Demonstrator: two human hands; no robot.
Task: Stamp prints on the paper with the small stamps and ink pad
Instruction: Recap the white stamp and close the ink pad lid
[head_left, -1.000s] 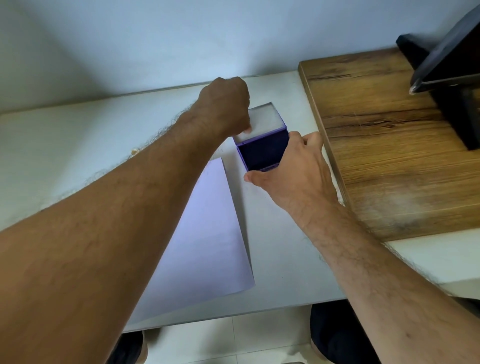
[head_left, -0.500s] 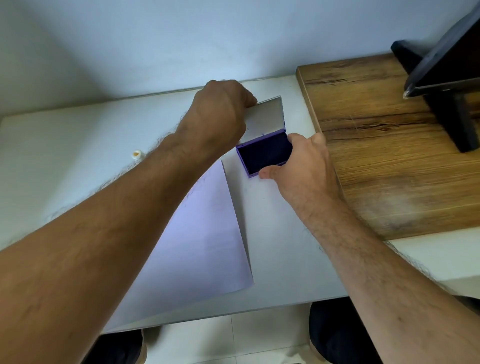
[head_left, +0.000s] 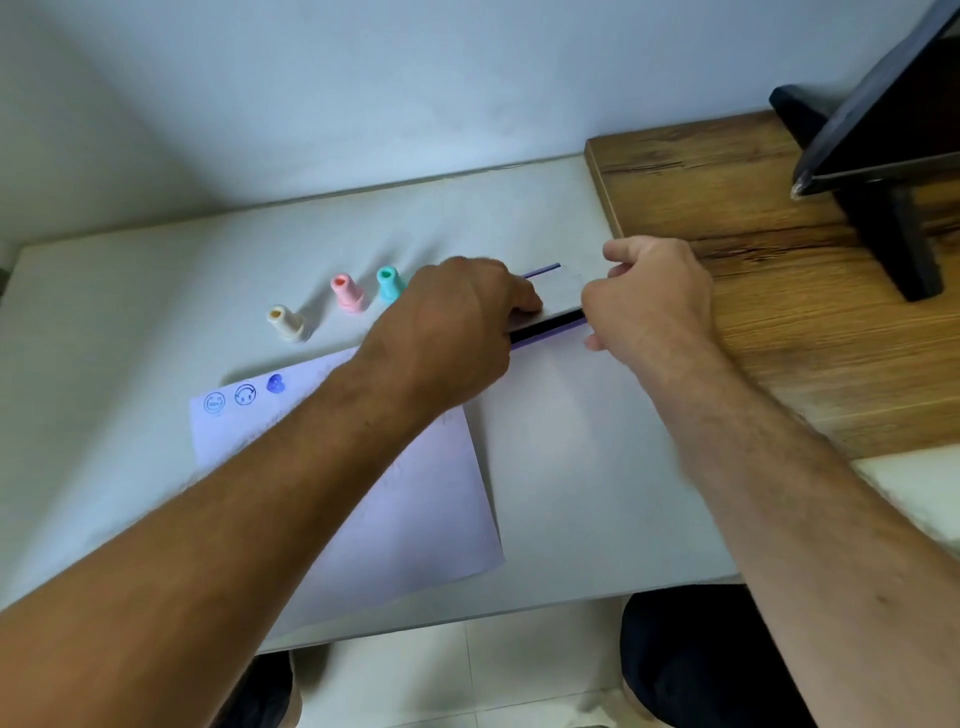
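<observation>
A purple ink pad (head_left: 551, 327) lies on the white table, its pale lid (head_left: 560, 290) lowered almost flat so only a thin dark gap shows. My left hand (head_left: 457, 322) rests on the lid's left part with fingers gripping it. My right hand (head_left: 649, 296) pinches the pad's right end. Three small stamps stand in a row to the left: cream (head_left: 285, 323), pink (head_left: 347, 294) and teal (head_left: 388, 283). The white paper (head_left: 415, 493) lies under my left forearm, with three blue prints (head_left: 244, 395) near its far left corner.
A wooden board (head_left: 779, 291) sits just right of the pad, carrying a black stand with a dark screen (head_left: 893, 171). The table (head_left: 130, 312) meets a wall at the back. My knees show below the front edge.
The lid has swung down from upright to nearly flat over the pad. My view shifted, so the three stamps and the prints on the paper now show.
</observation>
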